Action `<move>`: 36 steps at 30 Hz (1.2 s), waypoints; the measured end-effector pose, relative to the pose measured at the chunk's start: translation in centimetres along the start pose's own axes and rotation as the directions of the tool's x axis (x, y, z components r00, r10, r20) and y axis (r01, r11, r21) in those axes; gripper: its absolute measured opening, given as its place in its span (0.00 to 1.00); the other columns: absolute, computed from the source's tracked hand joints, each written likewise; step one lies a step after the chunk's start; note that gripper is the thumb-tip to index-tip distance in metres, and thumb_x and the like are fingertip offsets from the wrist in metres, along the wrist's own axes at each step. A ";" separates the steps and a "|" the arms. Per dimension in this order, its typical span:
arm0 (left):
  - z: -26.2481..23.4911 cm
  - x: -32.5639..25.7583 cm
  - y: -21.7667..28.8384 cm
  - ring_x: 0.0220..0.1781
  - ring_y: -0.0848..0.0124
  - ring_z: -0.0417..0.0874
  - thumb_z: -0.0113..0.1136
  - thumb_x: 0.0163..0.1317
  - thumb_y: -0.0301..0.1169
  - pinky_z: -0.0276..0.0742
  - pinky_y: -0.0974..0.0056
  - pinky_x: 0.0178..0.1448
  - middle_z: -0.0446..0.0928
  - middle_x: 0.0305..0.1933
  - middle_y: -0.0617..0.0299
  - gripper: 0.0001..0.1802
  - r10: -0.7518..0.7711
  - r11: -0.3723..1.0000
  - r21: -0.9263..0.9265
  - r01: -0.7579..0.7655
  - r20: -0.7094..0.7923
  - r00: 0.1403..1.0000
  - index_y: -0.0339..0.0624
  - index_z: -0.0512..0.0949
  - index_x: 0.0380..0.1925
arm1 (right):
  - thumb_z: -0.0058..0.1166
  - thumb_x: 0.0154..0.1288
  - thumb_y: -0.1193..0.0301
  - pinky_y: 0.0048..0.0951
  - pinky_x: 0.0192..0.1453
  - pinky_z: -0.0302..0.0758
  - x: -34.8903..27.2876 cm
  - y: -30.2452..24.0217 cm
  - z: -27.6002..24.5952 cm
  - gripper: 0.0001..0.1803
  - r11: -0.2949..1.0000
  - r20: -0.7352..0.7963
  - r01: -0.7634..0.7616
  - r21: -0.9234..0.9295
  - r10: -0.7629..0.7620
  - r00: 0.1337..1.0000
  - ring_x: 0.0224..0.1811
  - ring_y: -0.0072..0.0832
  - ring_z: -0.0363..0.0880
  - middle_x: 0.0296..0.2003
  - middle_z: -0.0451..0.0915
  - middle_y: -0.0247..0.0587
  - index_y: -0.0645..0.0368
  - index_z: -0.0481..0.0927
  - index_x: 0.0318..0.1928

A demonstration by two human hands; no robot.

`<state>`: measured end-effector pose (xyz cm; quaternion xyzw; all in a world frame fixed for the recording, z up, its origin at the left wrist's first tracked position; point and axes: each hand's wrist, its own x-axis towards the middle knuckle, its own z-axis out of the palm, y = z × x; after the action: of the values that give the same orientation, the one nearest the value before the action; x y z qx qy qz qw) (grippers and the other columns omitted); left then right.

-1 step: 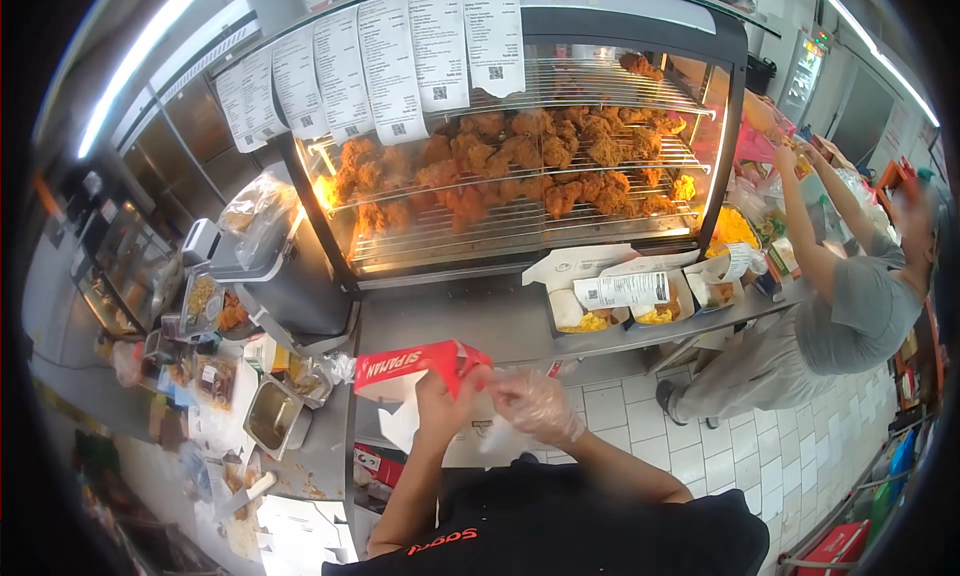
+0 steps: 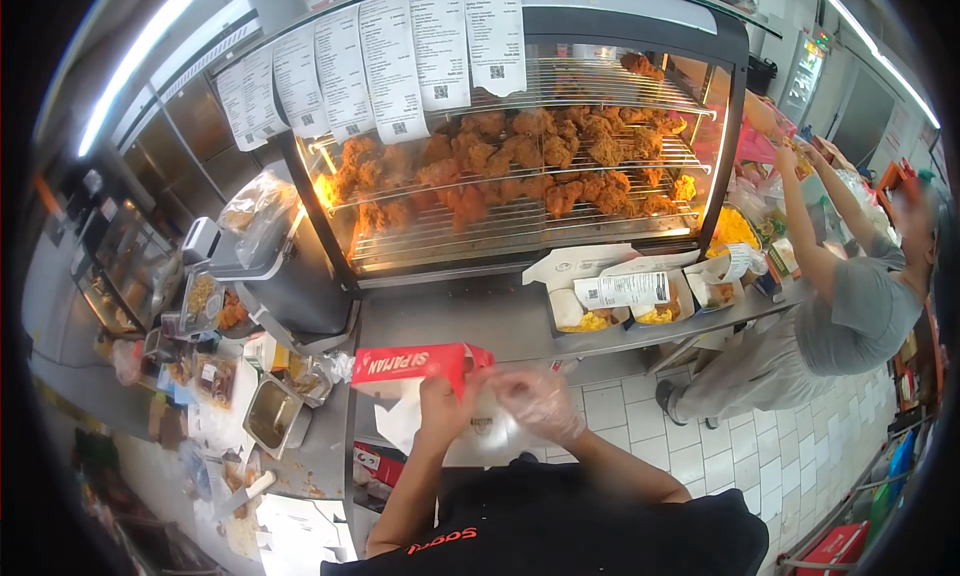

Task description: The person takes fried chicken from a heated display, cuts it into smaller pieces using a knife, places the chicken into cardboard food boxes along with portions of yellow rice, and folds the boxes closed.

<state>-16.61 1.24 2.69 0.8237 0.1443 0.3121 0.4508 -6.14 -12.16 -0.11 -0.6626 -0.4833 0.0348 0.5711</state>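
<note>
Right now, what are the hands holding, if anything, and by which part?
A red and white carton: the left hand grips its near side, toward the right end. The gloved right hand is at that end; its grip is unclear.

Bright white illumination is supplied by light tubes (image 2: 137, 58) at upper left and upper right. Warm glare is produced inside the display case (image 2: 728, 126). Frame edges are bent and darkened.

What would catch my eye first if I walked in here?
Probably the glowing display cabinet in the upper middle, its racks piled with fried chicken, with paper receipts hanging across its upper left. Below it, the person's left hand holds a red carton, the gloved right hand at its right end.
</note>
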 end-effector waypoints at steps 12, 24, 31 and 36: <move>2.9 -1.4 -4.8 0.24 0.62 0.82 0.67 0.51 0.30 0.76 0.59 0.26 0.80 0.27 0.59 0.11 0.361 0.780 0.554 -0.290 -0.020 0.933 0.48 0.83 0.37 | 0.68 0.57 0.71 0.34 0.46 0.79 2.3 -4.2 -0.9 0.19 0.995 -0.123 0.012 -0.095 -0.023 0.992 0.37 0.29 0.81 0.35 0.79 0.40 0.61 0.73 0.44; 2.8 -0.4 -4.3 0.27 0.62 0.83 0.62 0.61 0.27 0.76 0.63 0.31 0.82 0.32 0.53 0.07 -0.053 0.981 0.187 0.057 -0.024 0.998 0.37 0.81 0.38 | 0.63 0.55 0.76 0.35 0.33 0.76 1.6 0.7 -1.4 0.09 0.892 -0.073 0.230 -0.390 -0.279 0.958 0.29 0.37 0.79 0.27 0.81 0.44 0.57 0.84 0.39; 2.6 -1.9 -4.9 0.29 0.69 0.81 0.54 0.69 0.32 0.73 0.63 0.35 0.79 0.27 0.56 0.11 -0.193 0.979 0.068 0.192 0.004 0.981 0.36 0.80 0.35 | 0.66 0.54 0.76 0.35 0.35 0.76 1.9 -0.5 -1.5 0.09 0.998 -0.020 -0.039 0.051 0.040 0.999 0.30 0.34 0.79 0.29 0.81 0.43 0.56 0.85 0.38; 1.3 -1.8 -3.3 0.29 0.62 0.82 0.53 0.68 0.32 0.74 0.60 0.34 0.80 0.28 0.51 0.11 -0.191 0.979 0.091 0.182 0.097 0.977 0.37 0.80 0.36 | 0.65 0.57 0.73 0.33 0.35 0.77 1.9 0.7 -0.6 0.06 0.952 0.049 0.196 -0.236 -0.190 0.981 0.31 0.35 0.81 0.34 0.83 0.46 0.57 0.84 0.37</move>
<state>-17.04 1.28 -1.24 0.8395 0.2097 0.2186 0.4511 -4.31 -11.23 0.48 -0.6756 -0.5539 -0.0711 0.4814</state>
